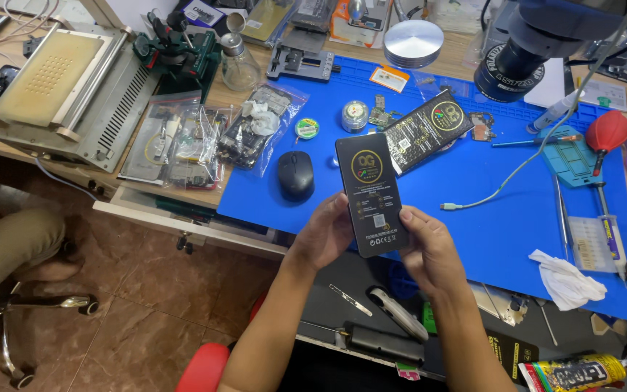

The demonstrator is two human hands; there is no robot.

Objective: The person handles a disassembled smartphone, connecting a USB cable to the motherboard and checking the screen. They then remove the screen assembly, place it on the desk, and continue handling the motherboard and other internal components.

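I see both hands grip one flat black packet [370, 194]: left hand [326, 236] and right hand [429, 250] closed on its lower end, above the bench's [473, 189] front edge.

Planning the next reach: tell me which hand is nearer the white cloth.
Right. The right hand, gripping the black box, sits just left of the white cloth; the left hand is farther left, beyond the box.

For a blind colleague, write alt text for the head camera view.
Both hands, left hand and right hand, hold a flat black rectangular package above a blue rubber work mat, with a black computer mouse nearby.
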